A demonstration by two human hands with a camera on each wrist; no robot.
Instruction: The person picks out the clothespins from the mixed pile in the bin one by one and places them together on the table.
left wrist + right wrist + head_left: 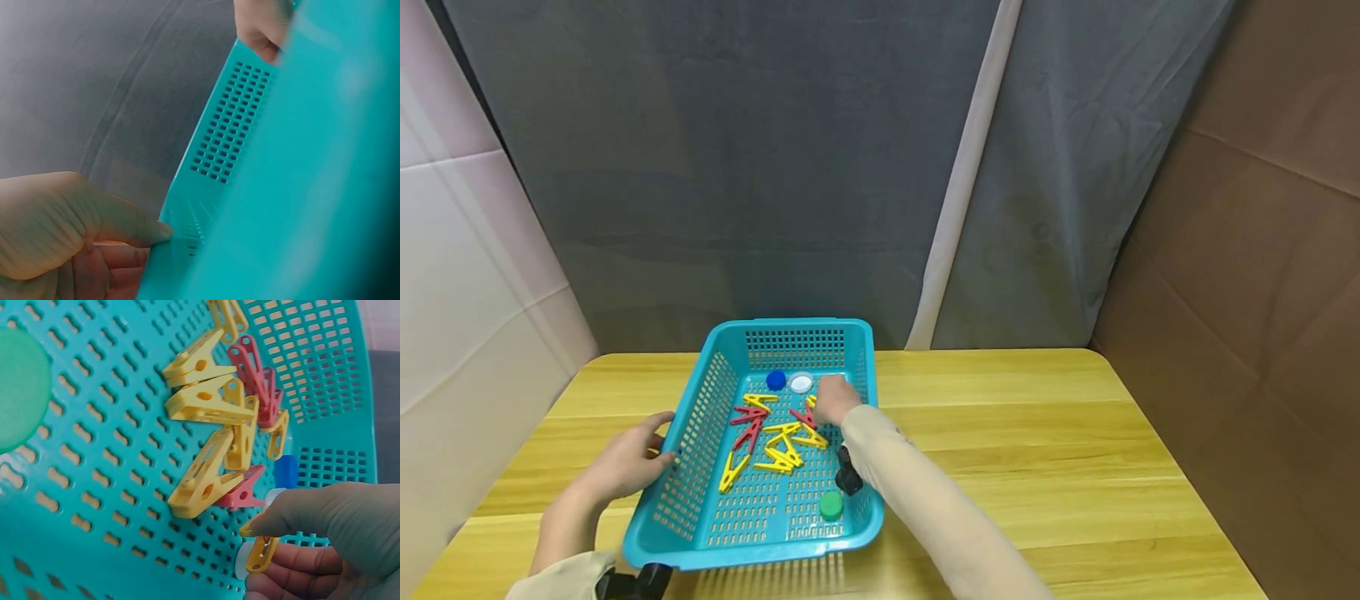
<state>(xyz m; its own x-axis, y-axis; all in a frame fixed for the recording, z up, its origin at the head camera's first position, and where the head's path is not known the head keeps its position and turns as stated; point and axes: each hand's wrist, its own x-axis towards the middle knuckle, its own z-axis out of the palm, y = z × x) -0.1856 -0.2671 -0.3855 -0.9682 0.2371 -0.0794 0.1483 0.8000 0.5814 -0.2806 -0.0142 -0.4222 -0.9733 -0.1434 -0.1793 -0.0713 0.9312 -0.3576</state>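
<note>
A turquoise plastic basket point(760, 555) with slotted walls stands on the table. My left hand point(625, 458) grips its left rim, thumb on the edge and fingers curled on the outer side, as the left wrist view shows. Inside the basket, toward the far right, my right hand point(837, 402) pinches a yellow clothespin point(262, 553) between thumb and fingers. Several yellow clothespins point(203, 478) and red clothespins point(256, 381) lie loose on the basket floor. A blue cap point(777, 380) and a white cap point(801, 382) lie near the far wall. Another white cap point(242, 561) is partly hidden behind the held clothespin.
A green cap point(831, 505) lies in the basket's near right corner. Under the basket is a wooden table point(1037, 467). Grey cloth point(775, 167) hangs behind it, with a white panel point(475, 250) at left and a brown one point(1240, 292) at right.
</note>
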